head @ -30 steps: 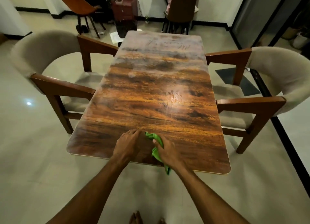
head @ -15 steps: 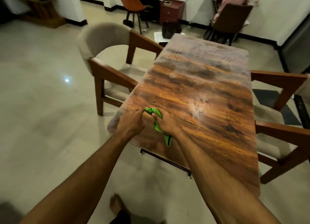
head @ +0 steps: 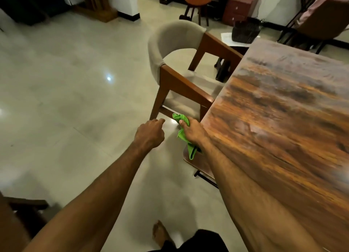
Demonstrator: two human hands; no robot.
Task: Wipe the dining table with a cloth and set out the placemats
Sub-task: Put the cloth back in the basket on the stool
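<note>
The dining table [head: 287,108] with its glossy wood-grain top fills the right side of the head view. My right hand [head: 194,132] grips a bunched green cloth [head: 182,134] at the table's near left corner, just off its edge. My left hand [head: 150,133] hangs over the floor a little to the left of the cloth, fingers curled, holding nothing. No placemats are in view.
A beige armchair with a wooden frame [head: 177,66] stands tucked against the table's left side. Tiled floor [head: 66,100] spreads to the left. An orange chair [head: 196,0], a red cabinet [head: 239,6] and a dark basket [head: 245,31] stand at the back. My bare foot [head: 160,234] is below.
Both hands have come off the tabletop to its left corner, the right one still gripping the cloth. The view has swung left, so the table now lies to the right.
</note>
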